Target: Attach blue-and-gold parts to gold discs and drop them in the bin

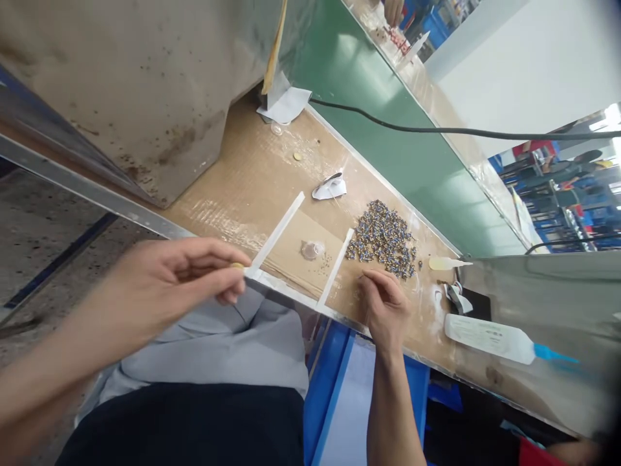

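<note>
My left hand point(194, 272) is in front of the table's near edge, thumb and fingers pinched on a small yellowish round piece point(237, 265). Over the table, my right hand point(387, 304) has its thumb and forefinger closed together; a tiny dark tip shows at them, too small to name. Just beyond that hand lies a pile of small blue and gold metal parts point(383, 236). Between the hands, a brown cardboard pad point(291, 249) is held by two white tape strips point(334, 268). On it sit a clear blob in a small dish point(311, 250) and scattered tiny bits point(325, 264).
A white bottle with a blue nozzle point(490, 338) and a small glue bottle point(444, 263) lie at right. Beyond the pad are crumpled white paper point(330, 188) and a yellow disc point(297, 156). A black cable point(388, 122) crosses the green partition point(359, 84). Another person's hand point(394, 11) shows behind it.
</note>
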Available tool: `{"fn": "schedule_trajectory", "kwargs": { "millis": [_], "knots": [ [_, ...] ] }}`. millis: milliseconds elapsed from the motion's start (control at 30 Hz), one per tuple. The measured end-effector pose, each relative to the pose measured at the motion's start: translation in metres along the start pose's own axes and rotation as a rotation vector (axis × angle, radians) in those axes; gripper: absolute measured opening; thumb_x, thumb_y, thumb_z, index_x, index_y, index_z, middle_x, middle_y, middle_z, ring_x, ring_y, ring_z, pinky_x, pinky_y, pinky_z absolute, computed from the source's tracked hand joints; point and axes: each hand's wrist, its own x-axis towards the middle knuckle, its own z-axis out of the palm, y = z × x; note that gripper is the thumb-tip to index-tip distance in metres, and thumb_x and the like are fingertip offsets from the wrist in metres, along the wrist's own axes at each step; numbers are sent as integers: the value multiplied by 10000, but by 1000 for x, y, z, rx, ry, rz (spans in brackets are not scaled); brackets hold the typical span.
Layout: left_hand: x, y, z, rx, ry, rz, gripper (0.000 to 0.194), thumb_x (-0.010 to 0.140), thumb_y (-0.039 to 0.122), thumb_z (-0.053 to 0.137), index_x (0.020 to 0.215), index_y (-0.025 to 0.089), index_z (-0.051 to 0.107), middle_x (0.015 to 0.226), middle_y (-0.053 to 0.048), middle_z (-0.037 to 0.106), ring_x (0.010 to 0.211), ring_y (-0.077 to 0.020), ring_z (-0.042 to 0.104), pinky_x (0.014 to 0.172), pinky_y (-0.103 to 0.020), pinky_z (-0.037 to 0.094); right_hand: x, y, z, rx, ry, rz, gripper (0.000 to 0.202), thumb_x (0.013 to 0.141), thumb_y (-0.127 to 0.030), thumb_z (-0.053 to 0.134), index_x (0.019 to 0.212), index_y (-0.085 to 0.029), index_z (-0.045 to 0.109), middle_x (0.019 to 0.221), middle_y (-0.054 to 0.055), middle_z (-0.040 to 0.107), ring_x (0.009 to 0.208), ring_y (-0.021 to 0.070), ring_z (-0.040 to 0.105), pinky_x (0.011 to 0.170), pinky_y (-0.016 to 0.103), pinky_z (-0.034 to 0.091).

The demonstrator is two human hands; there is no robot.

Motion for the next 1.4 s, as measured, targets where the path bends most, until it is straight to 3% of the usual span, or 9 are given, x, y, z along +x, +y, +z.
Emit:
{"fn": "schedule_trajectory", "kwargs": {
  "millis": [167,400,600,867,1100,1300,1400],
  "knots": [
    [15,-10,47,-92,-218,28,241,989,470,859,1114,264,866,835,-16,831,723,-178,776,708,-258,661,-7,1,2,-44,23,-41,188,1079,-389,744,1081,-252,873,1148,82,808,1104,264,764,979,438,626],
    [25,-19,61,-243,-377,-29,287,996,407,860,1226,236,845,923,-33,867,813,-191,823,815,-309,693,-11,3,9,-135,1,-126,192,1103,-371,716,1101,-274,882,1176,80,810,1084,264,775,1007,470,640],
    [29,-26,71,-279,-345,-23,306,987,370,874,1250,214,854,979,-50,900,883,-209,868,859,-306,709,-8,-29,14,56,54,-82,99,1055,-325,788,1034,-264,863,1102,67,802,1041,255,776,921,434,650],
    [31,-30,72,-219,-284,69,292,1049,379,790,1292,226,846,1052,-51,902,945,-220,868,920,-344,726,8,-84,50,180,39,-196,86,1077,-247,777,1042,-292,842,1119,47,811,1063,254,792,977,495,669],
    [32,-32,72,-297,-282,109,153,1073,296,739,1187,229,815,1000,-28,888,920,-195,863,876,-297,714,19,-89,65,97,36,-261,127,1096,-237,748,1054,-298,852,1128,31,823,1069,245,804,980,477,677],
    [31,-31,73,-436,-276,66,102,1076,238,736,1096,222,637,933,-26,891,850,-197,869,806,-292,713,20,-87,69,30,29,-295,158,1103,-223,739,1045,-310,857,1106,16,834,1046,234,808,972,464,674],
    [32,-32,73,-449,-277,84,104,1107,253,710,1182,219,646,973,-31,893,882,-197,873,822,-297,722,20,-86,70,32,20,-318,153,1099,-204,748,1047,-302,854,1099,18,835,1041,228,807,966,451,672]
  ]
}}
